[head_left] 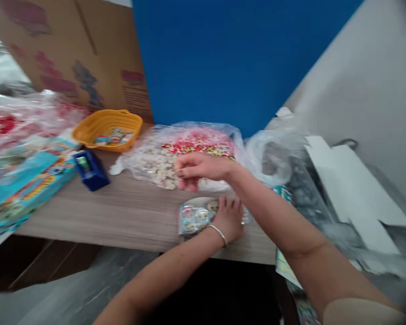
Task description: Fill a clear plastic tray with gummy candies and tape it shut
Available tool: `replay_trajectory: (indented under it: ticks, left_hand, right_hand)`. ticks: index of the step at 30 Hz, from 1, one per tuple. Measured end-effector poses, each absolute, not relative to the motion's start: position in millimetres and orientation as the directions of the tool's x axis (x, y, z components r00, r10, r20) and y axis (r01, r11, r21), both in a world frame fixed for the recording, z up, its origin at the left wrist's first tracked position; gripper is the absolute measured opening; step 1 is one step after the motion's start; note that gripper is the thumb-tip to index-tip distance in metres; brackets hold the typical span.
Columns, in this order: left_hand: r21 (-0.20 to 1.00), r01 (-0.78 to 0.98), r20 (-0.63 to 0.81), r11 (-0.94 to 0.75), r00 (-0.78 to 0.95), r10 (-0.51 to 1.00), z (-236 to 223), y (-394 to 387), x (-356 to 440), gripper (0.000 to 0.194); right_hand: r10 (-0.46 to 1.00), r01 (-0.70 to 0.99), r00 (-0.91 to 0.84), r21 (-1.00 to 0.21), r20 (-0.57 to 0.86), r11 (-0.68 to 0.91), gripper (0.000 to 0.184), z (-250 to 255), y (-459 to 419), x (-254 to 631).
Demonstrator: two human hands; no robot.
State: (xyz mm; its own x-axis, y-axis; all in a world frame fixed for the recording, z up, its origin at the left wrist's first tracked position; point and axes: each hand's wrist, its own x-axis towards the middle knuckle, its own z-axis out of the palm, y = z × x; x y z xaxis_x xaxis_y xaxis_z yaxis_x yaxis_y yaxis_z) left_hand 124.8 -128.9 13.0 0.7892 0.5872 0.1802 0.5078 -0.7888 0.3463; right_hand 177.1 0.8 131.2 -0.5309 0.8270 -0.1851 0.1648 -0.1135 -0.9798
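My left hand (pixel 229 217), with a bracelet at the wrist, lies over a clear plastic pack (pixel 196 218) of small printed pieces near the table's front edge. Its fingers are spread across the right part of the pack, hiding what is beneath. My right hand (pixel 201 170) reaches across from the right, above the pack. Thumb and fingers are curled together; anything between them is too small or blurred to make out. Behind it lies an open clear bag (pixel 149 155) with many small pieces, cream ones at left and red and pink ones at right.
A yellow basket (pixel 104 118) holds several small pieces. A blue tape dispenser (pixel 92 171) stands before it, beside light-blue printed packaging (pixel 37 180). A cardboard box (pixel 115 49) and blue panel (pixel 223 63) rise behind. White card strips (pixel 355 194) and plastic wrapping (pixel 274 158) lie right.
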Motion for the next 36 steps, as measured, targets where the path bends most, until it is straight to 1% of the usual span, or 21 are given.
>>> replay_trajectory:
  ticks: [1,3,4,5,7,10,14,19,23,28,36]
  left_hand:
    - [0.337,0.419,0.173,-0.843,0.853,0.493,9.1,-126.6,124.9,0.069]
    - [0.252,0.232,0.148,-0.940,0.950,0.274,3.2,-119.3,123.5,0.077]
    - [0.210,0.184,0.123,-0.960,0.969,0.212,1.5,-115.9,122.3,0.079]
    - [0.173,0.169,0.099,-0.970,0.977,0.188,0.5,-113.4,121.2,0.080]
    - [0.120,0.172,0.071,-0.978,0.981,0.181,0.1,-111.5,120.1,0.077]
    - [0.063,0.172,0.038,-0.983,0.984,0.174,1.1,-113.6,121.6,0.077]
    - [0.033,0.183,0.003,-0.983,0.983,0.183,2.6,-115.8,125.1,0.080]
    - [0.047,0.200,-0.018,-0.979,0.980,0.199,6.2,-116.4,126.9,0.085]
    - [0.059,0.207,-0.025,-0.977,0.978,0.206,9.3,-117.3,127.9,0.086]
    - [0.034,0.187,-0.029,-0.982,0.982,0.186,9.9,-117.4,128.1,0.088]
    - [0.040,0.188,-0.047,-0.981,0.981,0.186,12.2,-117.2,128.8,0.087]
  right_hand:
    - [0.837,0.167,-0.512,-0.978,-0.194,-0.125,0.026,140.4,-36.0,215.8]
    - [0.878,0.163,-0.403,-0.964,-0.259,-0.210,0.030,141.9,-107.6,280.2]
    - [0.874,0.153,-0.376,-0.951,-0.308,-0.269,0.031,133.7,-138.3,304.9]
    - [0.866,0.135,-0.360,-0.938,-0.348,-0.320,0.032,120.7,-163.8,324.5]
    - [0.856,0.095,-0.349,-0.923,-0.381,-0.372,0.034,87.5,-198.1,349.3]
    - [0.854,0.051,-0.347,-0.917,-0.387,-0.395,0.035,42.7,-216.2,362.5]
    - [0.831,0.039,-0.376,-0.903,-0.409,-0.427,0.037,13.7,-212.8,367.8]
    - [0.809,0.068,-0.419,-0.903,-0.412,-0.424,0.036,0.1,-203.9,371.2]
    - [0.822,0.054,-0.411,-0.911,-0.394,-0.410,0.031,-6.8,-199.7,370.2]
    - [0.817,0.053,-0.409,-0.904,-0.406,-0.424,0.027,-13.1,-197.8,371.3]
    - [0.815,0.053,-0.384,-0.892,-0.434,-0.449,0.026,-18.8,-198.0,377.9]
